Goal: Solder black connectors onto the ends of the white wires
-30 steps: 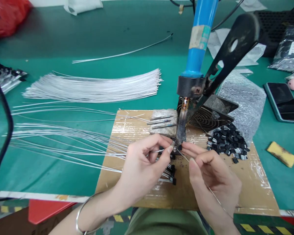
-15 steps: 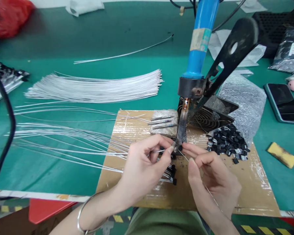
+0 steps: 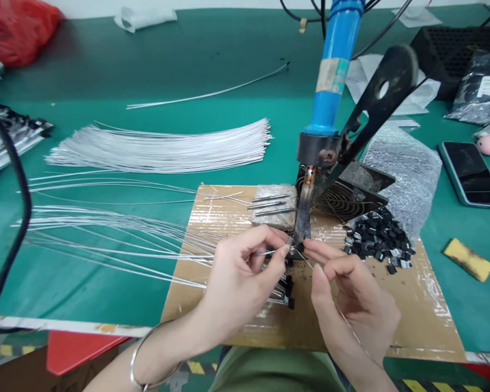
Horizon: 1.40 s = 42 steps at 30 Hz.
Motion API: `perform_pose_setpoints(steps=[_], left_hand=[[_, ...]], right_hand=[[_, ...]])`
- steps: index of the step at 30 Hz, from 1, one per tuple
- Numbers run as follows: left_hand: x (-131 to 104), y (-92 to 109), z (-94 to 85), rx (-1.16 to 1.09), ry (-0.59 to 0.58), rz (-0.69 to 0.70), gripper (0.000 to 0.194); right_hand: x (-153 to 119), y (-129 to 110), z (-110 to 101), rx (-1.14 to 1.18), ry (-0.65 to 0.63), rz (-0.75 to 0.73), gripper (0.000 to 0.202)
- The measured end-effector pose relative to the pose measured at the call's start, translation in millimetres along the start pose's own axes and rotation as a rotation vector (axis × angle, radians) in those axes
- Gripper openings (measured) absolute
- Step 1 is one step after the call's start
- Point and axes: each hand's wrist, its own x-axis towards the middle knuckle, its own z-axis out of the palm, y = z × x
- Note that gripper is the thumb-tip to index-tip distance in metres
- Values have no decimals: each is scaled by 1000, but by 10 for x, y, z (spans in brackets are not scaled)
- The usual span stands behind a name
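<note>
We have two hands at work, both over the one cardboard sheet (image 3: 424,326) on the green table (image 3: 85,299). Our left hand (image 3: 240,277) has its thumb and forefinger fingers pinched shut on one white wire (image 3: 265,252), whose end is at the tip of the one blue soldering iron (image 3: 337,65). Our right hand (image 3: 355,305) pinches one thin metal strand (image 3: 305,260) between thumb and forefinger; it runs from the iron's tip back over the palm. One bracelet (image 3: 135,367) is on our left wrist.

The iron points down, gripped by one black bracket (image 3: 381,95). Left of its tip, three metal rods (image 3: 271,205) lie on one grey block (image 3: 283,219). Under and beside our left hand are several black-ended wires (image 3: 288,296); we cannot count them all.

To the left we have one thick bundle of white wires (image 3: 159,148), too many to count, with looser strands (image 3: 118,218) nearer us and one separate length (image 3: 212,95) beyond it. To the right there is one heap of small black pieces (image 3: 378,237), dozens at least, touching one bubble-wrap bag (image 3: 408,174). Farther right are one phone (image 3: 471,174) and, nearer, one yellow sponge (image 3: 468,259).
</note>
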Motion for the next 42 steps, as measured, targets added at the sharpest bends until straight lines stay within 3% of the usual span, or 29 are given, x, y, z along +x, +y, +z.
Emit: perform_pose_setpoints(steps=[42], left_hand=[[-5, -17, 28, 14, 26, 83, 16]], right_hand=[[8, 23, 7, -123, 30, -113, 15]])
